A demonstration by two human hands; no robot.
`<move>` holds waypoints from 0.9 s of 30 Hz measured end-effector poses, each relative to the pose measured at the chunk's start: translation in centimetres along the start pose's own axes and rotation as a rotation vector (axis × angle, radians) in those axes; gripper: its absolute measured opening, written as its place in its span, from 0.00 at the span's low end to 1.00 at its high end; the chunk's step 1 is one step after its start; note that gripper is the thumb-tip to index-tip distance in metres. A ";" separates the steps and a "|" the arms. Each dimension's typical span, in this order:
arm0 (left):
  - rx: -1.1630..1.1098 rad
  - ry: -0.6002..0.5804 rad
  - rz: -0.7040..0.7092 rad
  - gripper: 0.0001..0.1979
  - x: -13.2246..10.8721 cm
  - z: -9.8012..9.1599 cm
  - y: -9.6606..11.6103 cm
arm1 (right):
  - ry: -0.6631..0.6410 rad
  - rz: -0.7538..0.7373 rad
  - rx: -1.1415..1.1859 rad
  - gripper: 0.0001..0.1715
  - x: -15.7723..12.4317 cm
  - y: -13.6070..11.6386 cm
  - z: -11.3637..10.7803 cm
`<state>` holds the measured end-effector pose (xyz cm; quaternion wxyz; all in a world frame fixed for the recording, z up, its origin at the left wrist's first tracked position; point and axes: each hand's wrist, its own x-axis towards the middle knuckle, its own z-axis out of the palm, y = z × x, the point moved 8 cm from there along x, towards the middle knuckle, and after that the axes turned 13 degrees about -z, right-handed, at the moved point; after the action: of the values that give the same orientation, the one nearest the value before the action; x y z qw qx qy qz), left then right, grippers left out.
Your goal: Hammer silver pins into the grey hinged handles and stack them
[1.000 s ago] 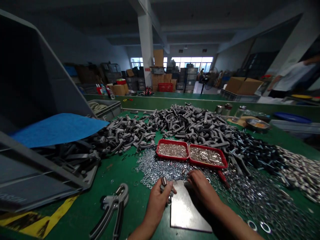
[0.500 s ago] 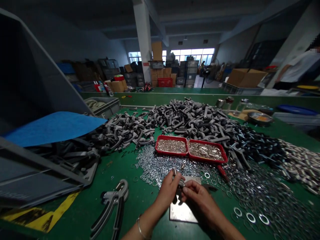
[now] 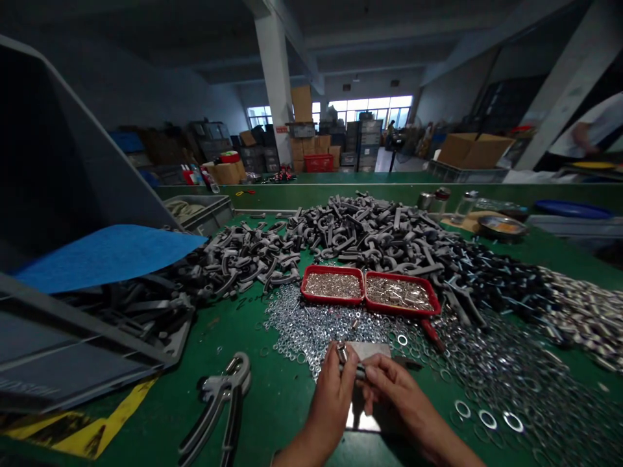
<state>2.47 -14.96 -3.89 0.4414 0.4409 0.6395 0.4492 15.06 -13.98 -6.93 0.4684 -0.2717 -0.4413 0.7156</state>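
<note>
**A slipping grip is my main worry**

My left hand (image 3: pixel 328 395) and right hand (image 3: pixel 394 383) are nearly closed above a metal plate (image 3: pixel 372 350). Between them is a small grey part (image 3: pixel 360 371); the right pinches its end, though I see this grip only partly. The left squeezes a coil spring (image 3: pixel 342 352). If my thumb slides, the spring may jump towards twelve o'clock, into loose rings (image 3: pixel 311 331), and become lost.

At nine o'clock, a large crate (image 3: pixel 87 370) contains dark handles (image 3: pixel 146 324); at eleven, a smaller crate (image 3: pixel 214 217) has pale material (image 3: pixel 181 207). At one, the right red tray (image 3: pixel 403 311) holds metal pins (image 3: pixel 402 294); at twelve, the left red tray (image 3: pixel 333 301) holds tinier pieces (image 3: pixel 333 285).
</note>
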 end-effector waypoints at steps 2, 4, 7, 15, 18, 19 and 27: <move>0.029 0.021 0.000 0.22 -0.1 0.0 -0.5 | 0.007 0.054 0.060 0.15 -0.3 0.2 0.6; 0.042 0.040 -0.004 0.23 -0.2 0.0 -0.8 | 0.009 0.081 0.068 0.16 -0.5 0.1 1.2; 0.020 0.029 -0.031 0.24 -0.5 0.1 -0.5 | 0.019 0.015 -0.129 0.19 -0.9 -1.2 1.3; -0.127 -0.112 -0.096 0.22 -1.5 -0.2 1.7 | -0.246 -0.634 -1.169 0.28 -2.6 -6.9 4.3; -0.148 -0.074 -0.123 0.24 -0.7 -0.2 0.7 | -0.306 -0.564 -1.244 0.30 -2.4 -5.8 3.7; -0.149 -0.078 -0.124 0.24 -0.4 0.0 0.5 | -0.329 -0.524 -1.230 0.30 -2.4 -5.5 2.9; -0.104 -0.025 -0.121 0.26 1.5 0.0 0.3 | 0.315 -0.327 -1.630 0.17 -0.9 -15.8 -22.7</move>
<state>2.20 -13.41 -3.87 0.4978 0.3837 0.6353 0.4487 40.46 -3.50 -3.45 0.2796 -0.5538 -0.7827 0.0507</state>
